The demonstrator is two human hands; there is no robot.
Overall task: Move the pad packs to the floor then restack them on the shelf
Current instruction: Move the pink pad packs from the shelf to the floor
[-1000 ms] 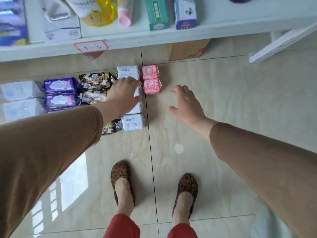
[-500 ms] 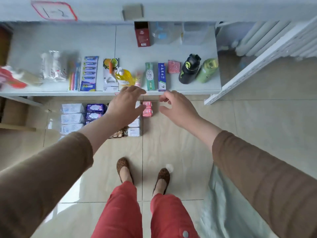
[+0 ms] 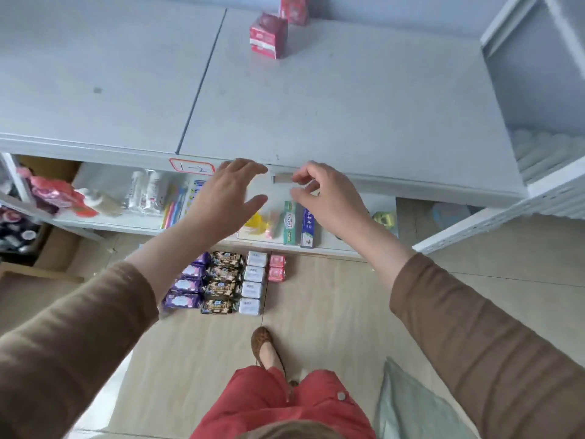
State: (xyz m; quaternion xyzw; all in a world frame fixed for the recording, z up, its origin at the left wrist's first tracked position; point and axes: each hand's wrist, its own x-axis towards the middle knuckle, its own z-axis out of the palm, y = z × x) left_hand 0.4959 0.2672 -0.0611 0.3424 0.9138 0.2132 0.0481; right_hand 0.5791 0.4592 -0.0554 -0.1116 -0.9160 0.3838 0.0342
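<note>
Both hands hang empty at the front edge of the upper shelf [image 3: 348,115]. The left hand [image 3: 226,196] has its fingers [image 3: 250,164] spread wide, thumb apart, gripping nothing. The right hand [image 3: 329,199] has its fingers [image 3: 302,177] loosely curled and narrowly parted, just beside a small tag on the shelf lip; whether they touch it cannot be told. The pad packs [image 3: 226,285] lie in neat rows on the floor [image 3: 332,312] below. Two red packs [image 3: 269,34] sit at the shelf's back.
</note>
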